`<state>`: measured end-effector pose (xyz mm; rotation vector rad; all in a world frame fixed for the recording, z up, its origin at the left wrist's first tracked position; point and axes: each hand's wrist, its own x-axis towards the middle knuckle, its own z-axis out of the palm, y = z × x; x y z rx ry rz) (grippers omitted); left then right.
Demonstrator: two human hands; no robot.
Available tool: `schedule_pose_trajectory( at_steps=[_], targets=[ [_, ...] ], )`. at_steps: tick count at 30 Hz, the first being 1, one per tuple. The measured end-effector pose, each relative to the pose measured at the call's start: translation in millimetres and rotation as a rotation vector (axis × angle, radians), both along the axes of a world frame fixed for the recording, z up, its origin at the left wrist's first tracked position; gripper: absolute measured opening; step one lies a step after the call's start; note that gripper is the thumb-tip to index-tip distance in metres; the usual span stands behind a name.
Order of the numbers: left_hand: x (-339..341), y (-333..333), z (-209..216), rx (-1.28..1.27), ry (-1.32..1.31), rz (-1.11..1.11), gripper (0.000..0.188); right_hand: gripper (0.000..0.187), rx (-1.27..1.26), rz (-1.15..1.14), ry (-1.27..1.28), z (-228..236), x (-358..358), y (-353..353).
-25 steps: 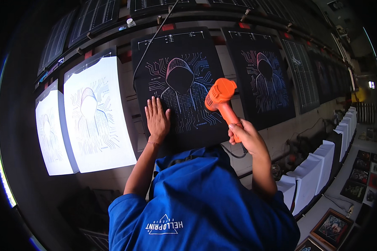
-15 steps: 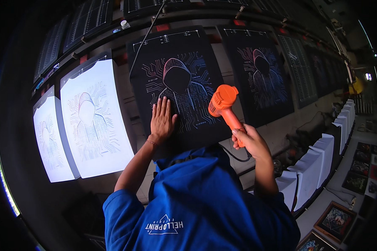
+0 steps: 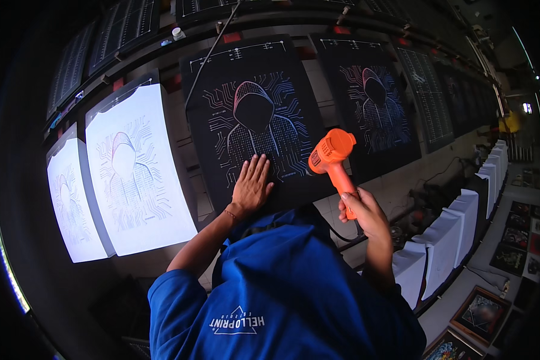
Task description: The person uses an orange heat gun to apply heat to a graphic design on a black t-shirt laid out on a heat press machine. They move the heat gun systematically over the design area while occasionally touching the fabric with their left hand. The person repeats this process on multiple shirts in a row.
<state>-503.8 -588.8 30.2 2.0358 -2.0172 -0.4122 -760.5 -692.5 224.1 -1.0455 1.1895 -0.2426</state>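
Orange heat gun (image 3: 332, 157) sat mid-frame, nozzle aimed at the black printed shirt (image 3: 255, 117). I saw the right hand (image 3: 362, 211) wrapped tight around its handle. Left hand (image 3: 252, 186) lay flat, fingers spread, on that shirt's lower edge. White printed shirts (image 3: 132, 174) lay left; another black shirt (image 3: 375, 102) right.

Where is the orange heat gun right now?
In the head view, right of centre: the orange heat gun is gripped by the right hand, nozzle toward the black printed shirt that the left hand presses flat.
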Motion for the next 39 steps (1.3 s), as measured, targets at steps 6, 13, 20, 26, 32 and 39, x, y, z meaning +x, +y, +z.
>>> schedule_pose_trajectory(
  at_steps=[6,13,20,26,32,39],
  targets=[
    [28,-14,0,-0.034,-0.019,0.035,0.062,0.025,0.011,0.065,-0.115,-10,16,-7],
    [71,-62,-13,-0.112,-0.105,0.292,0.061,0.024,-0.082,-0.01,0.021,-11,13,-9],
    [27,-25,-2,-0.064,-0.028,0.14,0.061,0.025,-0.062,-0.007,0.01,-9,13,-8],
    [17,11,0,0.0,-0.037,0.014,0.061,0.025,-0.115,-0.013,-0.086,-26,44,-26],
    [62,-28,-5,-0.067,-0.088,0.285,0.06,0.026,-0.089,0.03,-0.122,-26,62,-44],
    [31,1,2,-0.037,-0.048,0.198,0.061,0.024,-0.207,0.041,-0.077,-33,82,-44]
  ],
)
